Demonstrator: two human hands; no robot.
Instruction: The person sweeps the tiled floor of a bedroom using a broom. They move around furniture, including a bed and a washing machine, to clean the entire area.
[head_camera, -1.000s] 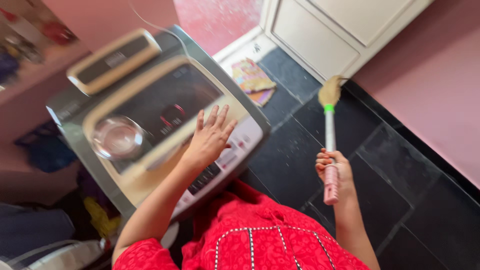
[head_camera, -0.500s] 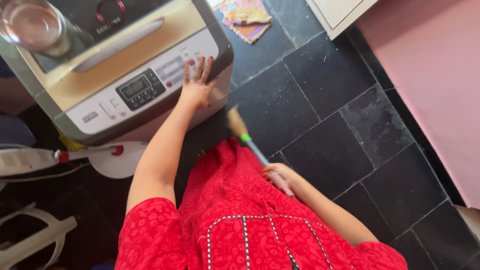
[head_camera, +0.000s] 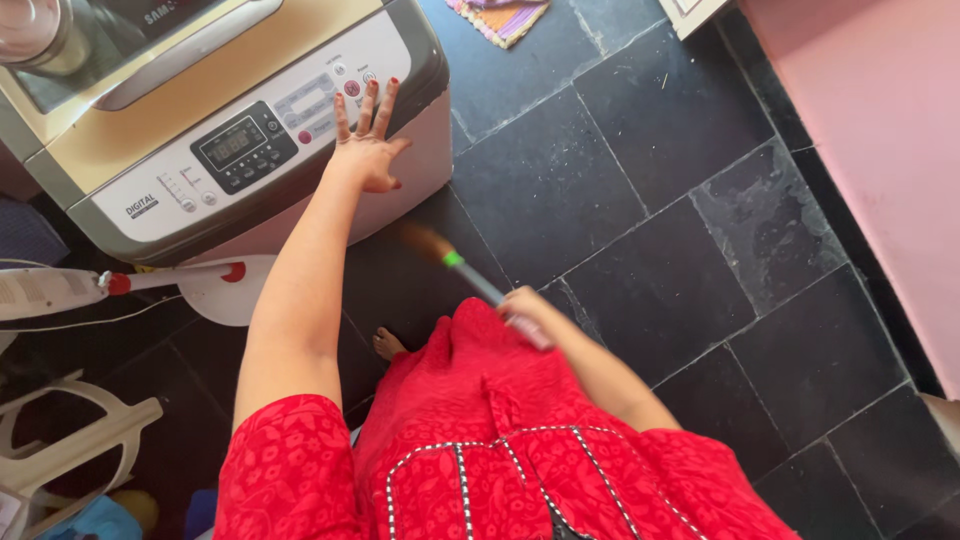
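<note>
I see the broom (head_camera: 455, 262) low in front of me, a slim stick with a green band near its blurred, brownish brush end; it slants up and to the left over the dark floor tiles (head_camera: 640, 200), its brush tip close to the foot of the washing machine (head_camera: 130, 130) but not clearly touching it. My right hand (head_camera: 525, 315) is wrapped around the lower end of the handle, fingers curled tight on it, just above the red dress (head_camera: 480, 440) I am wearing; the hand is blurred, so I cannot make out each finger. My left hand (head_camera: 368, 140) is stretched out ahead and lies flat on the front corner of the machine's top, fingers spread wide and holding nothing, the fingertips resting on the pale control panel (head_camera: 260, 130) beside its small display and round buttons. A bare foot (head_camera: 388, 345) shows on the tiles under the dress hem. Off to the left, a white fan base (head_camera: 215, 290) with a red knob lies beside the machine, and a white plastic chair (head_camera: 70, 440) stands in the lower corner. At the top of the view, a small patterned mat (head_camera: 500, 15) lies on the tiles, well apart from the broom, and a pink wall (head_camera: 880, 130) runs along the right.
</note>
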